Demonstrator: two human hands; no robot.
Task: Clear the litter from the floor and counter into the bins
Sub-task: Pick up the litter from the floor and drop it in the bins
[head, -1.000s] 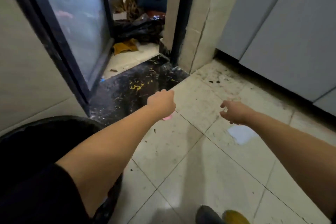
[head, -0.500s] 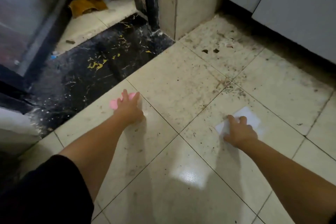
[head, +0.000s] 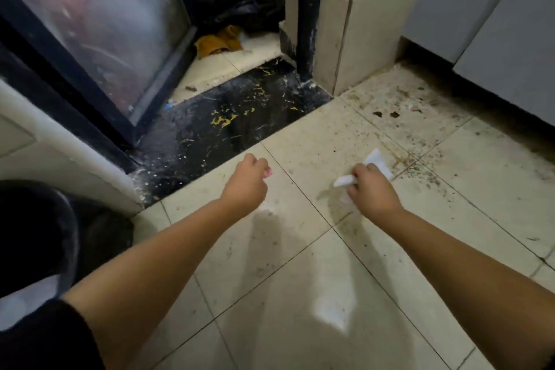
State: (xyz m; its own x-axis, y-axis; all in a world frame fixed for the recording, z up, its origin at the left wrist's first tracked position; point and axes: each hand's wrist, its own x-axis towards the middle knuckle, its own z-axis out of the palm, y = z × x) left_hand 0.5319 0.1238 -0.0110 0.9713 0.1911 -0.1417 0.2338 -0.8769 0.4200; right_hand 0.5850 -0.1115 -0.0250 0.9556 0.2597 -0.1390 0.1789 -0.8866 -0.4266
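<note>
- Leftmost, a dark round bin (head: pixel 45 228) sits at the frame's edge, only partly in view, with a pale wall base just behind it.
- Above it stands a glass door (head: pixel 99 24) in a black frame, blurred red shapes showing through the pane.
- Past the door's edge, a yellow-brown rag (head: pixel 217 43) lies on the far tiles near a heap of dark bags.
- A black threshold strip (head: pixel 228 126), flecked with yellow and white, crosses the doorway.
- The person's left hand (head: pixel 244 186) is held over the tiled floor (head: pixel 270 294) just in front of that strip, fingers curled into a closed fist around a pink scrap (head: pixel 268 172); only a small pink edge peeks out at the knuckles.
- A black sleeve covers the upper left arm at the bottom corner.
- The right hand (head: pixel 371 192) is well apart from the left, fingers pinched closed on a white paper (head: pixel 377 161), which sticks out crumpled beyond and beside the fingertips; whether it touches the floor cannot be told.
- Dirt specks (head: pixel 420 129) and crumbs are scattered over the tiles beyond the right hand, thickest near the grey cabinet fronts (head: pixel 495 24).
</note>
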